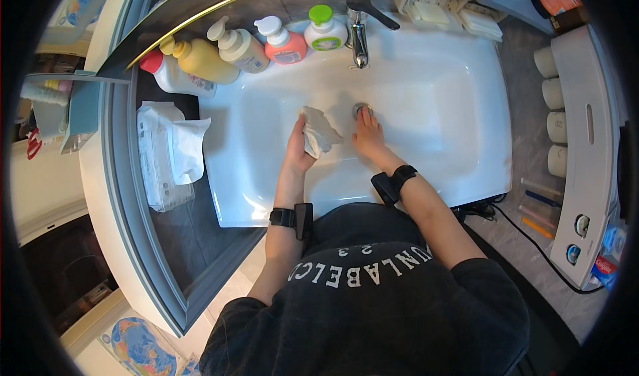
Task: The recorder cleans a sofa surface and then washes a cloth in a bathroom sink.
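My left hand grips a crumpled white cloth or wipe above the left part of a white washbasin. To its right, my right hand reaches down into the bowl with its fingertips on the round metal drain stopper. That hand holds nothing that I can see, and its fingers lie close to each other. Behind the stopper stands the chrome faucet with a dark lever. Both wrists wear black bands with small boxes.
Pump bottles, one pink and one yellow, line the back left rim among several others. A wipes pack lies left of the basin. Soap holders are at the back right. A white toothbrush-and-cup rack stands right, a black cable nearby.
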